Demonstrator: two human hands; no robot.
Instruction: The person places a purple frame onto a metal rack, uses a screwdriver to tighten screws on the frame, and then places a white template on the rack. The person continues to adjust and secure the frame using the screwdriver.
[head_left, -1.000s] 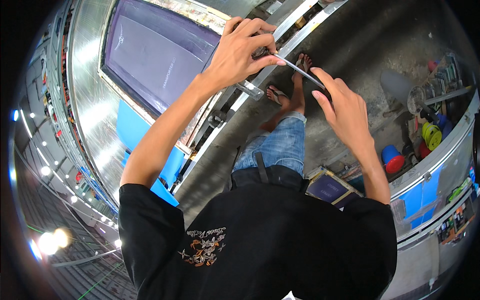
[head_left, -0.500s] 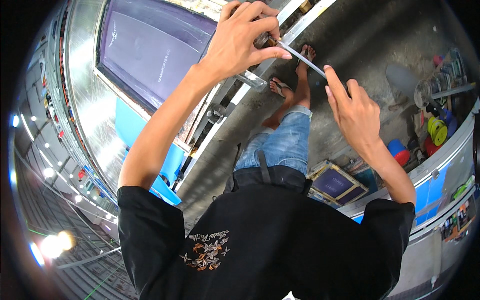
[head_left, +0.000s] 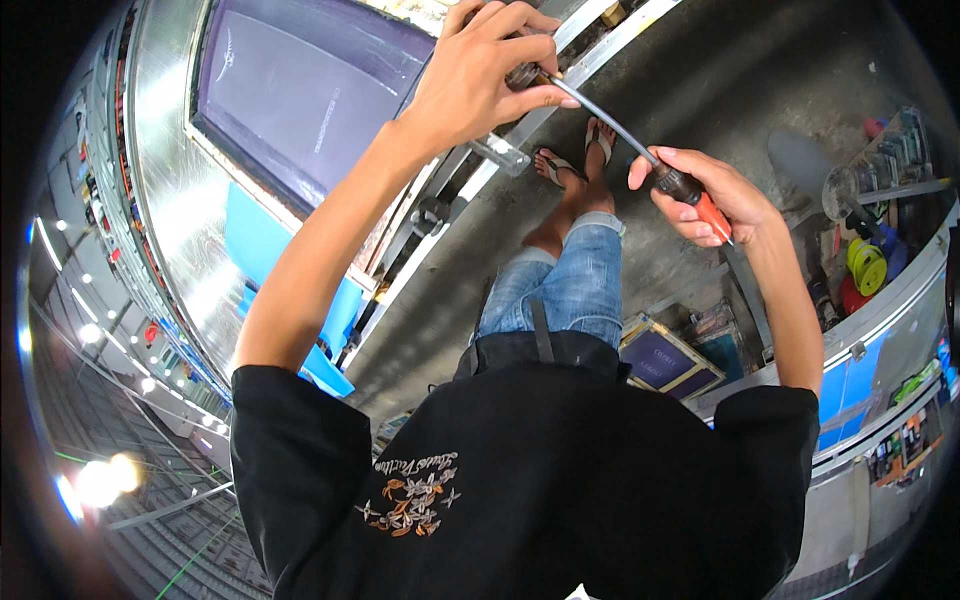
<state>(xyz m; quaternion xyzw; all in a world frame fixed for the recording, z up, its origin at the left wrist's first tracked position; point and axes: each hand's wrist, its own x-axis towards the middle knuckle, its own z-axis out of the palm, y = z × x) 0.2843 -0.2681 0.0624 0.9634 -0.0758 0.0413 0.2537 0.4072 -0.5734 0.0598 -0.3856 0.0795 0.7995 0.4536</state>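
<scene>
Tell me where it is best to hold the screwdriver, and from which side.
Grip the screwdriver by its thick red and black handle, coming from the right, as the right hand does. The thin shaft runs up-left to the left hand, which covers the tip.

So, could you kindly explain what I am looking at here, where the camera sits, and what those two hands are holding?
The picture comes from a wide fisheye camera worn on a person's head, looking down, so straight edges bend near the rim. There is no machine: the two bare arms belong to the wearer. The black shirt, jeans and sandalled feet are also theirs, standing on a grey concrete floor.

The right hand wraps the red-and-black handle of a long screwdriver. The left hand closes its grip around the far end of the shaft, where the tip is hidden. Beside it stands a large metal frame with a purple panel. Smaller framed panels lie on the floor, and shelves with coloured containers are at the right.
</scene>
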